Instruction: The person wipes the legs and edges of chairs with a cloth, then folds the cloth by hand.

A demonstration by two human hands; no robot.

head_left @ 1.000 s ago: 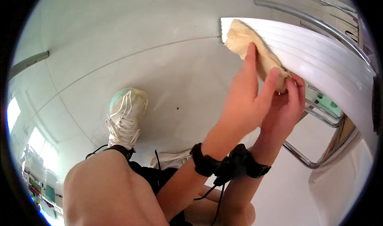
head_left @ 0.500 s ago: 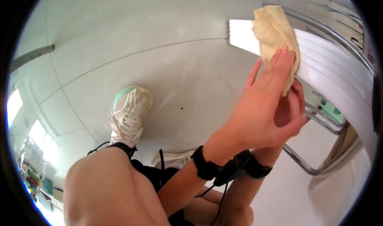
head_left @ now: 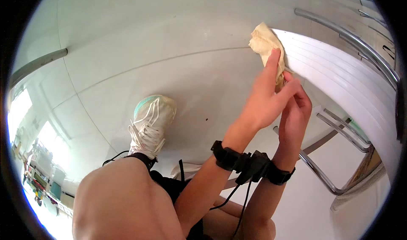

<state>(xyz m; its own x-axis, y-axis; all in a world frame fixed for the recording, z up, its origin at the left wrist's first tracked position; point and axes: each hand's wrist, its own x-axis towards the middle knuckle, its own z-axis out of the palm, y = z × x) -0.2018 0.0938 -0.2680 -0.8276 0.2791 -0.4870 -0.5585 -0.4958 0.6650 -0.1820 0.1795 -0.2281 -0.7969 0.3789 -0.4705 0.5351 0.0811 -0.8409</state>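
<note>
A pale yellow cloth is folded over the left end of a long white ridged panel, hiding that end. My left hand presses on the cloth from above, its index finger stretched along it and the thumb bent toward my right hand. Just below and to the right, my right hand has its fingers curled up at the cloth's lower edge, beside the panel. Its fingertips are partly hidden by the left hand and cloth. Black straps with cables sit on both wrists.
Metal tube legs run behind the panel, and more metal tubing lies below it. Another tube leg reaches in from the left. My white shoe rests on the pale tiled floor.
Both hands and the cloth have slid left along the panel to its end, which stuck out bare before. The cloth is more bunched now, and the view has shifted slightly.
</note>
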